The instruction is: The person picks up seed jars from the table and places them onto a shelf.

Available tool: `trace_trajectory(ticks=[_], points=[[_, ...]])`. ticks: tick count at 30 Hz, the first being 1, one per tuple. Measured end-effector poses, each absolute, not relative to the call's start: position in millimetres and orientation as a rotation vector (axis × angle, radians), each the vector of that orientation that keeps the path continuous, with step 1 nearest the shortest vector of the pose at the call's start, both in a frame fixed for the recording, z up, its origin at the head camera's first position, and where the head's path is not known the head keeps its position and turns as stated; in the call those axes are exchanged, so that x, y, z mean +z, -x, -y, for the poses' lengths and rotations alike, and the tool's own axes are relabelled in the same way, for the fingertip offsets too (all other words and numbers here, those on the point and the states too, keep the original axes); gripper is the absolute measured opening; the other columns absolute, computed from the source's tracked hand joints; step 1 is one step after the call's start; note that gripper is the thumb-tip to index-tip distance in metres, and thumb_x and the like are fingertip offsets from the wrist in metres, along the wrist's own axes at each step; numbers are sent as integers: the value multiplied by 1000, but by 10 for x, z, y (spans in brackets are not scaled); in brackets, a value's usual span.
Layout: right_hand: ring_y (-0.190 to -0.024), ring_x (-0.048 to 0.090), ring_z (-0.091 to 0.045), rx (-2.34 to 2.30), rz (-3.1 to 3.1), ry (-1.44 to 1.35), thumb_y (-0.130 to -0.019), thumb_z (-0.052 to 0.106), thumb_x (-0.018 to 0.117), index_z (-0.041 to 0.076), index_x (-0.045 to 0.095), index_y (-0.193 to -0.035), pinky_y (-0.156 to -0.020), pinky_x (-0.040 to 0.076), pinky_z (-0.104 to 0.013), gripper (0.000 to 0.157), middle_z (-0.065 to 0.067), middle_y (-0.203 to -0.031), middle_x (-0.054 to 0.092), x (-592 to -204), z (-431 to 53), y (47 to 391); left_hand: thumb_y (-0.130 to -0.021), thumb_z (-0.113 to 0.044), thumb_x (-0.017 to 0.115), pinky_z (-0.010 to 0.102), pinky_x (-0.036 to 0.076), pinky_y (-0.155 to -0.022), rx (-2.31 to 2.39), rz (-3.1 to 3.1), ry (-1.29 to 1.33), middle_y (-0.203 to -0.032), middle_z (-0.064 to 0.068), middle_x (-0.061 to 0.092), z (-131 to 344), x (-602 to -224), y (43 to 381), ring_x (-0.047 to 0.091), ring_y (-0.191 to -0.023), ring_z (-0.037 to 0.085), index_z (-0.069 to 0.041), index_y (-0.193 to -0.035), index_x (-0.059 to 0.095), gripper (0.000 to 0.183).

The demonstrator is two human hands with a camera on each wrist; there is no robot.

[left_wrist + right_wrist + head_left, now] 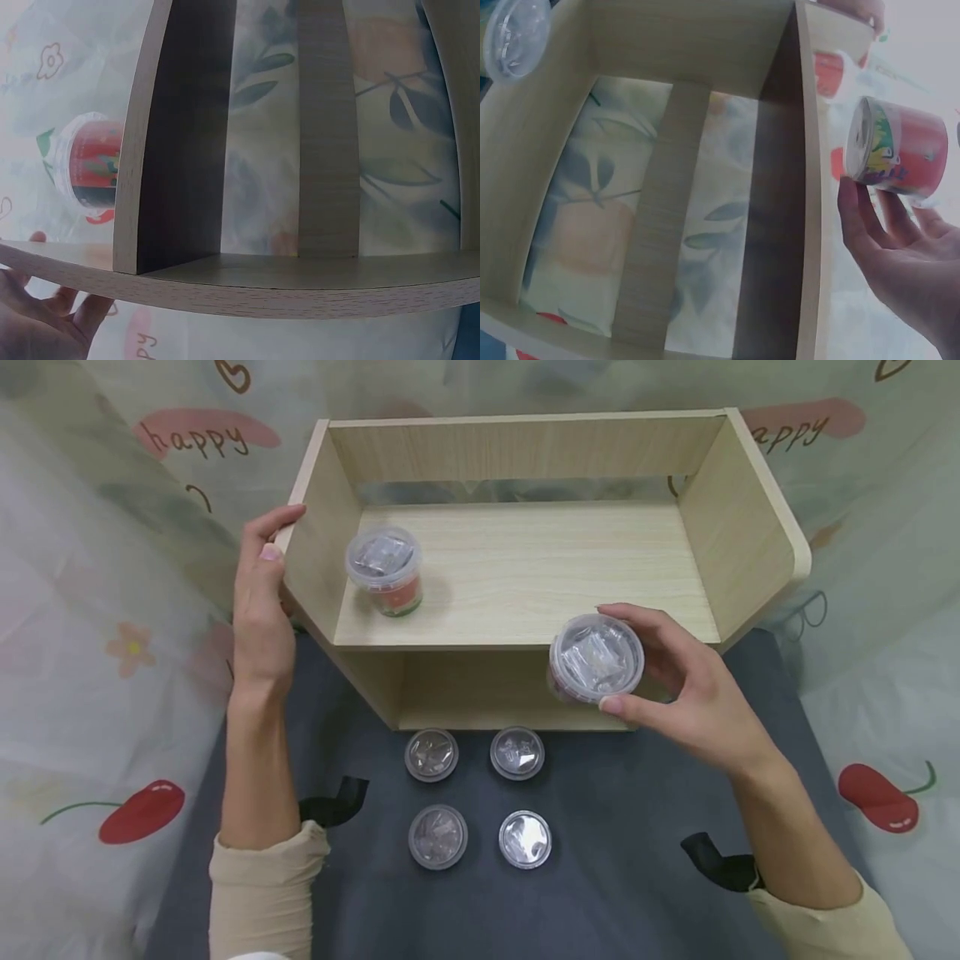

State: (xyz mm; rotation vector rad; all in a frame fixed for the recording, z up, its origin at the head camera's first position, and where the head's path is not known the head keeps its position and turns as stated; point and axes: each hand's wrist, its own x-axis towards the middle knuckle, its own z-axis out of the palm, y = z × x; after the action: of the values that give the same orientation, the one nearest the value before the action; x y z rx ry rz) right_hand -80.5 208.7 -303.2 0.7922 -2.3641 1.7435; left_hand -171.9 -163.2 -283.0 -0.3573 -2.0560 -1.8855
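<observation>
My left hand grips the left side panel of a pale wooden two-tier shelf, thumb and fingers around its front edge. My right hand holds a small plastic cup with a clear lid by its sides, in front of the upper board's right half. In the right wrist view, fingers support this cup, whose label is red with a colourful print. A similar lidded cup stands on the upper board near the left panel. It also shows in the left wrist view as a red-labelled cup.
Several more lidded cups stand on the dark cloth before the shelf, among them one cup at the back left and another at the front right. A printed curtain hangs behind and at both sides.
</observation>
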Motion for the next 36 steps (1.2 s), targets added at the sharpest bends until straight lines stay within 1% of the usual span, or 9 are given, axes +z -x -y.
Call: trace_trajectory(ticks=[5, 9, 11, 14, 20, 24, 27, 31, 36], points=[[-118, 51, -26, 2003, 2207, -759, -79, -18, 70, 1, 45, -146, -100, 44, -23, 74, -17, -135, 51, -3001, -2067, 915, -103, -22, 27, 33, 39, -77, -1898, 2043, 364, -134, 7, 47, 1624, -2828, 1729, 49, -104, 22, -15, -139, 52, 44], [-118, 50, -29, 2173, 2111, -656, -83, -18, 63, 3, 46, -147, -94, 47, -24, 70, -18, -139, 46, -2974, -2032, 993, -103, -22, 28, 33, 40, -78, -1890, 2048, 376, -137, 7, 46, 1617, -2836, 1742, 48, -106, 22, -15, -139, 52, 44], [-118, 50, -30, 2186, 2111, -600, -83, -17, 63, 5, 47, -147, -93, 48, -23, 69, -16, -140, 46, -2958, -2007, 1030, -103, -23, 28, 33, 40, -77, -1918, 2045, 369, -134, 8, 48, 1623, -2835, 1742, 50, -104, 22, -16, -139, 52, 44], [-118, 51, -30, 2194, 2103, -546, -82, -17, 65, 6, 48, -146, -92, 48, -23, 70, -14, -142, 46, -2935, -1967, 1091, -103, -25, 30, 35, 40, -75, -1961, 2047, 358, -130, 8, 50, 1639, -2828, 1734, 51, -100, 23, -18, -140, 52, 44], [-122, 51, -30, 2202, 2073, -557, -83, -14, 68, 7, 51, -144, -95, 47, -23, 67, -16, -142, 46, -2887, -1887, 1219, -103, -25, 32, 34, 41, -68, -2007, 2031, 348, -122, 10, 52, 1652, -2804, 1736, 52, -90, 23, -18, -140, 54, 43], [-120, 53, -30, 2200, 2070, -545, -83, -12, 70, 8, 52, -143, -95, 47, -24, 65, -16, -140, 49, -2857, -1832, 1304, -102, -25, 32, 34, 40, -67, -1985, 2033, 329, -121, 9, 53, 1655, -2803, 1731, 52, -89, 22, -19, -138, 55, 43], [-120, 52, -30, 2206, 2060, -543, -84, -8, 71, 7, 53, -142, -98, 45, -25, 63, -16, -140, 49, -2850, -1801, 1360, -102, -25, 32, 33, 40, -67, -1976, 2035, 323, -122, 9, 53, 1656, -2808, 1724, 52, -90, 22, -19, -138, 55, 44], [-123, 51, -30, 2241, 2046, -525, -86, -3, 72, 6, 53, -142, -103, 43, -26, 60, -16, -142, 48, -2858, -1765, 1427, -102, -25, 31, 33, 40, -67, -1989, 2036, 330, -123, 9, 52, 1658, -2809, 1709, 52, -90, 22, -19, -139, 54, 44], [-125, 51, -29, 2288, 2031, -484, -86, -3, 70, 7, 54, -142, -106, 41, -27, 59, -15, -143, 49, -2891, -1690, 1522, -103, -25, 32, 31, 38, -66, -2021, 2024, 328, -121, 10, 52, 1672, -2805, 1683, 51, -89, 21, -19, -139, 55, 43]])
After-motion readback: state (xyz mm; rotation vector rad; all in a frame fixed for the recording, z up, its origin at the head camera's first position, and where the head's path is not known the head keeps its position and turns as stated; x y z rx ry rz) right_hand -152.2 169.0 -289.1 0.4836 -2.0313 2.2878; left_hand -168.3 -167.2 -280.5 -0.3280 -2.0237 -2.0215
